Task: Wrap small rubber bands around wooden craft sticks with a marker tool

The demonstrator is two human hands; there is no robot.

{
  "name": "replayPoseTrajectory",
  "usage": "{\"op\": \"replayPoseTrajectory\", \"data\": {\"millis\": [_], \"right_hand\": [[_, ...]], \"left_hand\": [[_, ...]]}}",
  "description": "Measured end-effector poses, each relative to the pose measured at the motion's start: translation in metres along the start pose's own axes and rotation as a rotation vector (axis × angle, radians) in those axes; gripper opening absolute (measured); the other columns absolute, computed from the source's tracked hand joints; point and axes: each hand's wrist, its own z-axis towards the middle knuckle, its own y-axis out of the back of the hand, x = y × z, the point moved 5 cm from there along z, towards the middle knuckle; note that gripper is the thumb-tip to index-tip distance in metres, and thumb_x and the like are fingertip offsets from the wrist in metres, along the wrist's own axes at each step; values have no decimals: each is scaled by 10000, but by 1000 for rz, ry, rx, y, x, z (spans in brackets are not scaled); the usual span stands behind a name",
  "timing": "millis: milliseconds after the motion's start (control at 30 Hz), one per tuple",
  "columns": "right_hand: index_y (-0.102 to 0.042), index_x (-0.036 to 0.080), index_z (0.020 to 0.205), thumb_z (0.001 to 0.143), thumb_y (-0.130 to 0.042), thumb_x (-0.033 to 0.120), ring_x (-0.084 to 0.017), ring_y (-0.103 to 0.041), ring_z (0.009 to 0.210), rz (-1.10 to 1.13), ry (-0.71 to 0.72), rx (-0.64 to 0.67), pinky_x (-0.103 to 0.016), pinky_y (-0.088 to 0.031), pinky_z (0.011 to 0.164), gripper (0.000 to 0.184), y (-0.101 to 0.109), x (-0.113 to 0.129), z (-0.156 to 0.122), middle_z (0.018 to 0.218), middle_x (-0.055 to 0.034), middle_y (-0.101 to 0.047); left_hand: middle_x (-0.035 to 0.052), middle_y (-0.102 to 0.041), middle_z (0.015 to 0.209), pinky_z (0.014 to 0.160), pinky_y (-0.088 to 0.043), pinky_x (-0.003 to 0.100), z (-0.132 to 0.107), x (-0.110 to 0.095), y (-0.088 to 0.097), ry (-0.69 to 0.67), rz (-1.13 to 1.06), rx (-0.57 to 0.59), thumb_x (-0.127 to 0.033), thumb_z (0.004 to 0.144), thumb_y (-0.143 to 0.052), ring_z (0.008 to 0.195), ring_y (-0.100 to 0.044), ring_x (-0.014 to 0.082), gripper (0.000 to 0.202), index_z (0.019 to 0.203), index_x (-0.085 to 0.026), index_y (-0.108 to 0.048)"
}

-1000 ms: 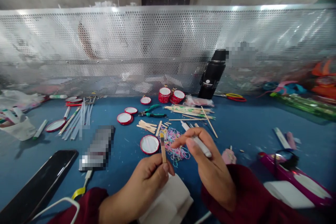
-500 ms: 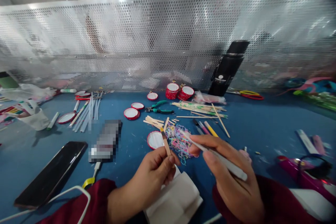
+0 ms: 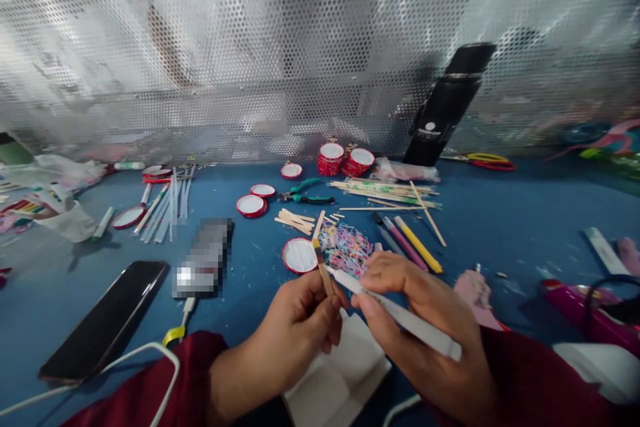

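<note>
My left hand (image 3: 295, 323) pinches a wooden craft stick (image 3: 323, 267) upright, its upper end coloured dark. My right hand (image 3: 415, 320) grips a white marker (image 3: 400, 317), and the marker's tip touches the stick near my left thumb. Just beyond both hands lie a heap of coloured rubber bands (image 3: 347, 250) and a red-rimmed round lid (image 3: 299, 255) on the blue table (image 3: 500, 227). A white pad (image 3: 337, 373) lies under my hands.
More red lids (image 3: 251, 205), loose wooden sticks (image 3: 385, 197), green pliers (image 3: 307, 195), coloured pens (image 3: 410, 243), a black flask (image 3: 447, 107), a phone (image 3: 107, 320) with white cable, and a pink tool (image 3: 585, 310) are scattered about. A perforated metal screen (image 3: 250, 60) walls the far edge.
The view tilted down and shifted. My right hand brought the marker leftward until its tip met the stick held in my left hand.
</note>
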Motion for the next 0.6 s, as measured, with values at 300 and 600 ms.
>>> {"op": "replayPoseTrajectory", "data": {"millis": [300, 600], "right_hand": [[-581, 283, 942, 883, -639, 182, -221, -685, 858, -62, 49, 20, -406, -548, 887, 131, -1, 1, -2, 814, -7, -676], [-564, 290, 913, 877, -637, 165, -237, -696, 831, -130, 72, 20, -385, -549, 760, 149, 1, -2, 5, 788, -11, -678]], "left_hand": [[-12, -544, 631, 511, -407, 205, -1, -3, -3, 13, -13, 11, -613, 907, -594, 516, -477, 71, 470, 792, -167, -499], [-18, -548, 599, 480, -350, 207, 2, -6, -2, 65, -69, -30, -628, 830, -679, 502, -484, 80, 484, 825, -167, -534]]}}
